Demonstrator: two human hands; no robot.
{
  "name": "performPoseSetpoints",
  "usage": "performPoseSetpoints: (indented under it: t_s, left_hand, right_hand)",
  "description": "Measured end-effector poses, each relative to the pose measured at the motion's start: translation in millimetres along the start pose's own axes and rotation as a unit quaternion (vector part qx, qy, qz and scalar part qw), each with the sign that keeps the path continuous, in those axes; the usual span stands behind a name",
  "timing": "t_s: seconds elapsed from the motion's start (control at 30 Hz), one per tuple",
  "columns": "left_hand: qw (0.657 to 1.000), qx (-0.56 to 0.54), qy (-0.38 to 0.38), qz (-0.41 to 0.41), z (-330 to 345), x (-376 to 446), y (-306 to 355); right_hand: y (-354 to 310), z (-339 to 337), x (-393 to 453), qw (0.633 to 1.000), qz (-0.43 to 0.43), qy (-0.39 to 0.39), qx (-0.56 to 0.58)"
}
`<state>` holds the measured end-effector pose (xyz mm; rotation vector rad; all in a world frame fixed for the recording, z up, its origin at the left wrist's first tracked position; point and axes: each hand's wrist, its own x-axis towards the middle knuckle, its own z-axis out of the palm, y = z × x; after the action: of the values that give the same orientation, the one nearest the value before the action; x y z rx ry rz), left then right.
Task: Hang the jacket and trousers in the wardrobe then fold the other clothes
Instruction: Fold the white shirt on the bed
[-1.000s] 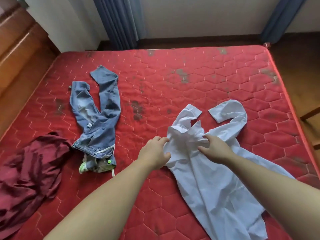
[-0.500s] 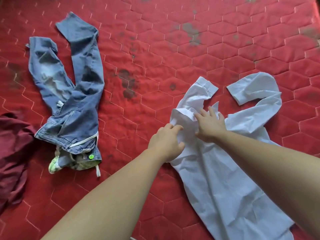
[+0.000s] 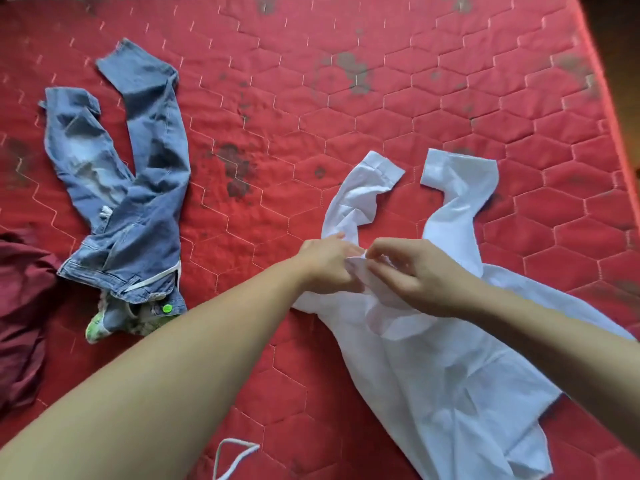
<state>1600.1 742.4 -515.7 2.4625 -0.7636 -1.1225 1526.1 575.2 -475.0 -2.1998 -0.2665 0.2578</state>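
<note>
one white shirt [image 3: 450, 375], one pair of jeans [image 3: 138, 202], one maroon garment [image 3: 20, 306], two hands

A white shirt [image 3: 450, 375] lies crumpled on the red mattress [image 3: 346, 116], both sleeves bent upward. Blue jeans [image 3: 131, 188] lie at the left, legs apart. A dark red garment [image 3: 20, 306] is bunched at the left edge.

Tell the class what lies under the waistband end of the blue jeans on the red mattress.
A green-and-white patterned piece of cloth pokes out from under the blue jeans, on the red mattress. How far it runs beneath them, and what garment it is, stays covered.
</note>
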Motion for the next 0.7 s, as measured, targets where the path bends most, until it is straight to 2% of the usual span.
performPoseSetpoints:
  t_s: [0.1,0.2,0.33,0.53,0.63,0.7]
  left_hand:
    - [1.000,-0.004,0.005,0.004,-9,-24,23]
    - [0.999,-0.035,0.035,-0.011,-23,-55,42]
    - [0.994,-0.102,0.047,0.006,-60,-103,95]
    - [0.965,-0.230,0.103,0.070,-126,-201,191]
    - [0.952,-0.258,0.135,0.099,-149,-246,226]
    - [0.950,-0.246,0.160,0.103,-165,-280,245]
  right_hand:
    - [-7,-40,-22,0.996,-0.010,0.062,-0.060]
    - [5,-82,-45,0.977,0.042,0.126,-0.168]
    - [-6,-122,-78,0.961,0.070,0.091,-0.253]
    - [-98,-163,-114,0.953,0.019,-0.019,-0.302]
    - [-146,-165,-121,0.967,-0.004,0.030,-0.253]
    - [-180,-173,-130,0.961,-0.014,0.094,-0.259]
